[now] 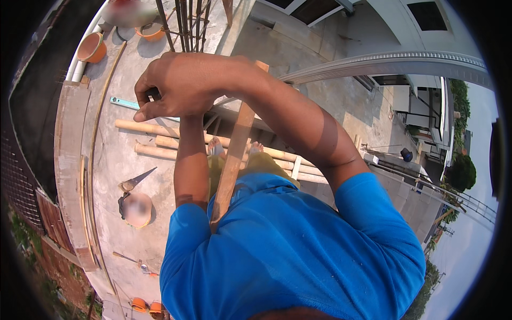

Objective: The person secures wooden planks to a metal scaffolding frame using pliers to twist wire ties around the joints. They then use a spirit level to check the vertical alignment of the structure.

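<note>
My right hand (178, 85) reaches across in front of me with its fingers curled shut around a small dark object (153, 95) pinched at the thumb. My left forearm (191, 160) rises straight up to just beneath that hand, and the left hand itself is hidden behind it. A long wooden plank (234, 149) leans against my chest and slants up to the right of the hands. Several upright steel bars (184, 24) stand just beyond the hands. My bare feet (216, 146) show far below.
On the concrete slab below lie pale round poles (152, 129), a hand saw (136, 180), a turquoise level (124, 102), a trowel (133, 261) and a round pan (137, 209). Orange buckets (92, 48) stand at the back left. The slab's raised edge (69, 160) runs along the left.
</note>
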Motion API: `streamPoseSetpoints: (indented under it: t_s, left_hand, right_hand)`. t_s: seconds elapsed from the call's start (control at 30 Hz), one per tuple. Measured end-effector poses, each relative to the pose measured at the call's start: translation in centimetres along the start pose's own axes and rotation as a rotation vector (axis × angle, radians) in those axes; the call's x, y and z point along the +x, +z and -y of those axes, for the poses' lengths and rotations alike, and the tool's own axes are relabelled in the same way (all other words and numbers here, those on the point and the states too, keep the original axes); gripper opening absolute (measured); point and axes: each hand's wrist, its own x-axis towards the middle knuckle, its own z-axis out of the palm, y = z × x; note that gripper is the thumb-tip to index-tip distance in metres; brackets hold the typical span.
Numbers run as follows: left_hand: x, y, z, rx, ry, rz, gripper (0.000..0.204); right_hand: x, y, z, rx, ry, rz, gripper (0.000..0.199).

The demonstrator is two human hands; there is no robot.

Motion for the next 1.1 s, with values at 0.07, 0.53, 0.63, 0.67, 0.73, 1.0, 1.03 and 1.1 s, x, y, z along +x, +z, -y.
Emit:
streamPoseSetpoints:
  t_s: [0.07, 0.53, 0.63, 0.67, 0.73, 1.0, 1.03, 1.1]
  left_hand:
    - [1.2, 2.1, -0.1, -0.114, -0.016, -0.184, 0.007]
    - [2.9, 4.7, -2.3, -0.463, 0.0, -0.477, 0.014]
    - [2.5, 4.3, -2.0, -0.468, 0.051, -0.33, 0.032]
    - [2.6, 4.1, -1.8, -0.471, 0.077, -0.273, 0.039]
    - [2.6, 3.7, -0.9, -0.489, 0.102, -0.263, 0.045]
    - [2.9, 3.4, 1.5, -0.591, 0.229, -0.228, 0.038]
    - [3.1, 3.1, 2.3, -0.621, 0.244, -0.216, 0.034]
    - [3.1, 2.6, 4.1, -0.671, 0.238, -0.197, 0.031]
  right_hand:
    - [0.3, -1.0, -1.6, 0.05, 0.005, -0.151, 0.056]
    - [3.3, -3.2, -3.7, 0.054, 0.217, -0.102, 0.065]
    - [1.5, -3.5, -4.1, 0.138, 0.229, -0.196, 0.059]
    - [1.2, -3.5, -4.2, 0.219, 0.235, -0.244, 0.058]
    - [1.2, -3.6, -4.2, 0.182, 0.192, -0.239, 0.059]
    - [2.7, -2.5, -5.8, 0.097, 0.138, -0.289, 0.06]
    - [3.3, -2.0, -6.7, 0.034, 0.112, -0.334, 0.061]
    - [3.7, -1.2, -8.3, -0.104, 0.069, -0.439, 0.065]
